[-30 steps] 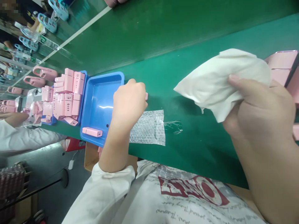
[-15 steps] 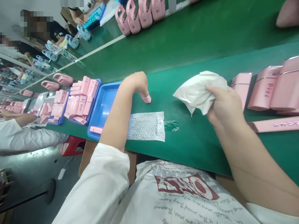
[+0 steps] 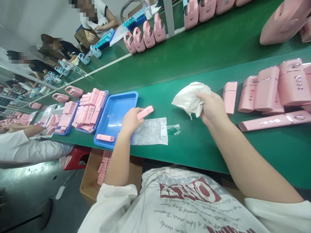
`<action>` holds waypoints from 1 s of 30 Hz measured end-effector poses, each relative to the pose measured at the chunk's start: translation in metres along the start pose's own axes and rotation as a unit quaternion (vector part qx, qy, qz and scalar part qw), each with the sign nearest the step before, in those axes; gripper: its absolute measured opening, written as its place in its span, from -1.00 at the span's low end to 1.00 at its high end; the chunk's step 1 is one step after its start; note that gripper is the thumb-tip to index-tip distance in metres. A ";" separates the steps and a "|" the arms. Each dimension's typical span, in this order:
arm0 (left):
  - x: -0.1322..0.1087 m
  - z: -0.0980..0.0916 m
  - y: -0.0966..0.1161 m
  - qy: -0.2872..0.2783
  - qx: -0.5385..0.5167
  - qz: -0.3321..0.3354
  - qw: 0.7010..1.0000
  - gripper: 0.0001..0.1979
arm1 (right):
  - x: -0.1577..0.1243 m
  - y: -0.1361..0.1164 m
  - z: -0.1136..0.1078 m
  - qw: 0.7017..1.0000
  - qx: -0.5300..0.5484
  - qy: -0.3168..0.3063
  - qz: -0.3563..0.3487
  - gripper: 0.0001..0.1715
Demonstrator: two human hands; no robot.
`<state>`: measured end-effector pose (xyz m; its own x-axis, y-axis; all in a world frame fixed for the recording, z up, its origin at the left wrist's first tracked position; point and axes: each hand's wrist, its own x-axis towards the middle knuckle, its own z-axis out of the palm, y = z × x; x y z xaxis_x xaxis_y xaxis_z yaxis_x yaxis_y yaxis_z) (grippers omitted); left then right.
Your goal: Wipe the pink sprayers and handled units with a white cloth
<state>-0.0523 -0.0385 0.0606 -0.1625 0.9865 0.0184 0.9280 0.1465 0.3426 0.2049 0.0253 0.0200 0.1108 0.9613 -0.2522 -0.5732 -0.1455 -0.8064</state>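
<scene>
My left hand (image 3: 130, 122) is closed around one end of a pink rectangular device (image 3: 145, 112) with a thin shiny band, held above the table beside the blue tray (image 3: 133, 97). Below it lies a sheet of bubble wrap (image 3: 153, 132), partly covered by my hand and forearm. A single pink piece (image 3: 105, 138) rests in the tray's near corner. My right hand (image 3: 213, 105) grips a crumpled white cloth (image 3: 189, 97) over the green table. To its right stands a pink device (image 3: 229, 97) with a silver band.
Several larger pink devices (image 3: 266, 87) crowd the right side, with a long pink one (image 3: 274, 121) lying before them. Filled trays of pink pieces (image 3: 89, 111) sit at left. A cardboard box (image 3: 87, 181) is under the table edge. Pink handled items (image 3: 143, 40) line the upper shelf.
My left hand has turned and lifted the pink device, which now points right instead of down. The cloth in my right hand has shifted slightly left. The view has swung, showing more at the top.
</scene>
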 end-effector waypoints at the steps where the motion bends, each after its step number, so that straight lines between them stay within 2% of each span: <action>1: -0.009 0.004 0.000 0.020 -0.014 0.001 1.000 -0.63 | 0.000 0.001 0.000 1.000 0.001 -0.003 -0.002 -0.82; 4: -0.031 0.009 0.010 0.084 -0.123 0.002 0.989 -0.66 | 0.000 0.002 -0.001 1.000 0.012 -0.014 -0.006 -0.83; 7: -0.047 0.009 0.033 0.158 -0.245 0.027 0.956 -0.65 | -0.002 0.003 0.000 0.999 0.022 -0.031 0.009 -0.85; 9: -0.054 0.011 0.048 0.178 -0.283 0.057 0.941 -0.64 | -0.003 0.005 0.001 0.999 0.019 -0.031 0.020 -0.86; 13: -0.057 0.018 0.066 0.169 -0.292 0.122 0.933 -0.63 | -0.003 0.009 0.002 0.999 0.009 -0.038 0.031 -0.88; 18: -0.047 0.036 0.070 0.163 -0.321 0.145 0.921 -0.64 | -0.004 0.010 0.000 0.997 -0.004 -0.067 0.049 -0.78; 21: -0.041 0.048 0.068 0.156 -0.361 0.135 0.909 -0.67 | -0.005 0.009 0.000 0.995 -0.013 -0.079 0.052 -0.74; 24: -0.036 0.058 0.064 0.137 -0.408 0.106 0.896 -0.66 | -0.004 0.012 0.000 0.996 -0.023 -0.076 0.044 -0.77; 27: -0.033 0.064 0.059 0.118 -0.438 0.105 0.885 -0.63 | -0.006 0.017 -0.002 0.997 -0.036 -0.066 -0.009 -0.81; 30: -0.033 0.066 0.057 0.096 -0.439 0.088 0.889 -0.63 | -0.014 0.022 -0.004 0.981 -0.113 -0.084 -0.136 -0.75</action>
<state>0.0284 -0.0583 0.0181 -0.1726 0.9459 0.2746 0.3394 -0.2046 0.9181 0.1940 0.0078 0.0036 0.0887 0.9940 0.0641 -0.3446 0.0910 -0.9343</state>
